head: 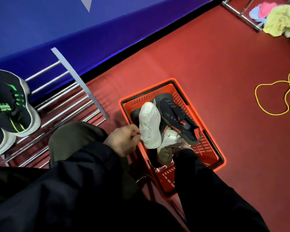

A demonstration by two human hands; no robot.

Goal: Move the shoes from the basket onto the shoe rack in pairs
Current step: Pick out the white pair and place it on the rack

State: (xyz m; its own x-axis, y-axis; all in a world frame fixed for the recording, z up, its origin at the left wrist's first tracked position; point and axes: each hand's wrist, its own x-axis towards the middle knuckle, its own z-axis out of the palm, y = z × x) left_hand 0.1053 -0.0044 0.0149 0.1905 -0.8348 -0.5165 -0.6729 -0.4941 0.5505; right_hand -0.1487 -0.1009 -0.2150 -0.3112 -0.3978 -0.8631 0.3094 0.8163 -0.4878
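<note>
Left hand [122,141] has a pinch grip on the heel of a white shoe [150,124], holding it toe-up over the orange basket [213,144]; right hand [182,145] is down in the basket on a second white shoe [170,137], grip mostly hidden so can't tell. A black shoe [177,118] lies beside them in the basket, and a black-and-green pair [10,106] already sits on the rack [65,97] to the left, green lettering too blurry to read.

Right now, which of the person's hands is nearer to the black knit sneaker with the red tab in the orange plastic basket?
Right. The right hand reaches into the orange plastic basket just under the black knit sneaker's heel. The left hand pinches the white mesh sneaker, which lies between it and the black one.
</note>
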